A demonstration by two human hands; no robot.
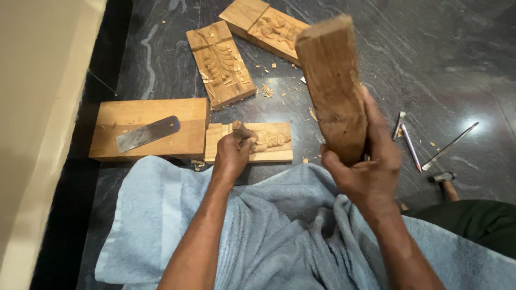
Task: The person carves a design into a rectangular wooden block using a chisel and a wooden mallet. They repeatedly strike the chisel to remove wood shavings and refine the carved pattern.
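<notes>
My left hand [234,153] is closed around the wooden handle of a chisel [240,129], set on a small carved wood panel [271,142] lying on the dark floor in front of my lap. My right hand [368,169] grips a thick block of wood [333,86] by its lower end, raised upright above and to the right of the panel. The chisel's blade is hidden behind my left hand.
A plain wood block [148,129] with a flat metal blade [148,134] on it lies left of the panel. Two more carved panels [220,64] [266,27] lie farther off. Thin chisels [408,142] [449,146] and a small hammer [443,180] lie at right. A blue towel [274,236] covers my lap. Wall at left.
</notes>
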